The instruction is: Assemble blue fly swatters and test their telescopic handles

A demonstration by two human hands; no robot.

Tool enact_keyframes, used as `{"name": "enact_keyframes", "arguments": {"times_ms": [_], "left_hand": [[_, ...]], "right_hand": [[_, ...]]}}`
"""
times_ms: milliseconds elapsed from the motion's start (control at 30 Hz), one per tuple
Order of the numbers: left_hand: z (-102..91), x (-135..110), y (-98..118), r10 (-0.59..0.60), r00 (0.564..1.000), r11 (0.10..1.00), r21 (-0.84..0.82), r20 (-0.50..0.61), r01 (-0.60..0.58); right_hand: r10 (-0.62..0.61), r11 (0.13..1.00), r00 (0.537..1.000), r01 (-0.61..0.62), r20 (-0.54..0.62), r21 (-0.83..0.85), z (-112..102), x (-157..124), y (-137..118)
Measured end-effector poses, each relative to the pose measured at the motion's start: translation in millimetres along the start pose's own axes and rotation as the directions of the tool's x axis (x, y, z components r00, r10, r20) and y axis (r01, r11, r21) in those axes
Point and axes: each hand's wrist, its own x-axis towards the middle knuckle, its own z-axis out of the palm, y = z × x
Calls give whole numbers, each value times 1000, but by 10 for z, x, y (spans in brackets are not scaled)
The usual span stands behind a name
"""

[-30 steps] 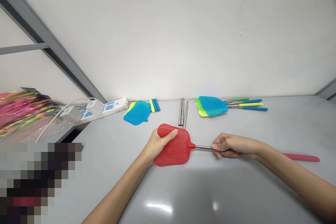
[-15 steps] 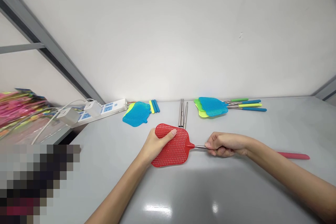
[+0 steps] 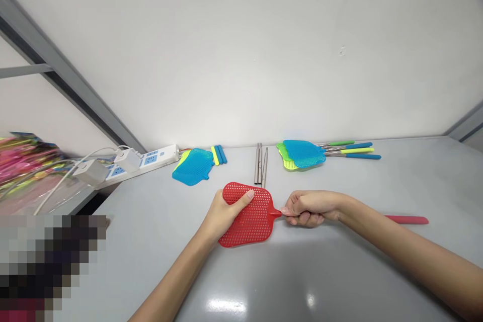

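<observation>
Nearby, red swatter (image 3: 251,226), probably steel shafts (image 3: 259,163)

On the grey tabletop (image 3: 433,186), a red plastic fly swatter (image 3: 247,216) lies near the middle. Three slim steel rods (image 3: 259,163) sit at its 12 o'clock, a blue mesh swatter head (image 3: 193,167) at 11, a stack of blue and green mesh swatter heads (image 3: 302,154) at 1, a long red rod-shaped handle (image 3: 406,220) at 3, and a white power strip (image 3: 147,162) farther out at 10.

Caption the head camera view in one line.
Left hand holds the mesh head of a red fly swatter while the right hand grips its neck, above a grey tabletop.
</observation>
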Motion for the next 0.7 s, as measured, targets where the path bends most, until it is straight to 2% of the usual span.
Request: {"name": "enact_keyframes", "arguments": {"times_ms": [300, 500, 700], "left_hand": [[7, 26, -17, -13, 1000, 999, -38, 5, 14], [7, 19, -7, -34, 998, 995, -91, 54, 39], [-18, 2, 104, -36, 999, 995, -96, -35, 33]], "right_hand": [[-114, 992, 993, 113, -23, -56, -24, -77, 54], [-151, 983, 988, 148, -23, -113, -19, -126, 32], [-213, 960, 977, 207, -16, -187, -29, -183, -31]]}}
